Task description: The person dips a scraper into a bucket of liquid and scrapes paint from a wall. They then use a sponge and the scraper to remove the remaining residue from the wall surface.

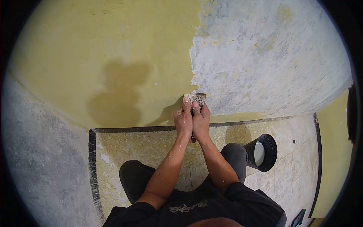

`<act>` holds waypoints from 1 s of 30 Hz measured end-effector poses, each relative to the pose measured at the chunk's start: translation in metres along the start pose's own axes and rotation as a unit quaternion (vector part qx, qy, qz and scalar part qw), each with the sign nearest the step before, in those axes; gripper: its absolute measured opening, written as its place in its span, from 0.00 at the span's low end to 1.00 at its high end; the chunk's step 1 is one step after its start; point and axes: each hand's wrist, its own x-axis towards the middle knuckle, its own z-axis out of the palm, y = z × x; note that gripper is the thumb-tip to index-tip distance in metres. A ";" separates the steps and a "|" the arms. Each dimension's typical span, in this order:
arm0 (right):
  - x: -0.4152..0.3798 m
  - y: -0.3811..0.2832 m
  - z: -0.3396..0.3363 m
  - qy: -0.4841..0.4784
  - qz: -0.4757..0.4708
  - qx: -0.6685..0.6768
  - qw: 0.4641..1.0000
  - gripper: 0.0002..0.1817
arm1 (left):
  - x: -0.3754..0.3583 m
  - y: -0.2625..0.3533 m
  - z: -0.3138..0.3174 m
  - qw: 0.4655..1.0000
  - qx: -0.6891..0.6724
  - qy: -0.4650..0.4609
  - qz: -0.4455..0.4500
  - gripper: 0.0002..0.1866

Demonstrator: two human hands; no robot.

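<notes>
Both my hands are closed side by side around one scraper (199, 98), whose wide blade, caked with paint bits, lies against the wall. My left hand (183, 120) has its thumb stretched up along the blade, and pale flakes stick to its skin. Close against it, my right hand (201, 120) grips from the other side. A bit of the handle shows below my palms. The blade is at the ragged border between yellow paint (151, 45) on the left and a bare whitish patch (257, 64) on the right.
A black bucket (271, 151) with whitish liquid stands by my right knee. Paint flakes (124, 147) litter the tiled floor along the dark skirting (143, 129). A grey wall (41, 151) rises at left. A dark object (298, 218) lies at lower right.
</notes>
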 end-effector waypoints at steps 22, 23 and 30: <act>0.013 -0.027 -0.023 -0.053 -0.085 -0.151 0.984 0.13 | -0.023 0.003 0.031 0.979 -0.202 0.027 0.017 0.27; 0.015 -0.027 -0.024 -0.051 -0.088 -0.152 0.983 0.13 | -0.026 0.005 0.033 0.973 -0.227 0.038 0.015 0.26; 0.009 -0.014 -0.006 -0.083 -0.063 -0.080 0.991 0.13 | -0.020 0.002 0.016 0.970 -0.236 0.032 0.052 0.21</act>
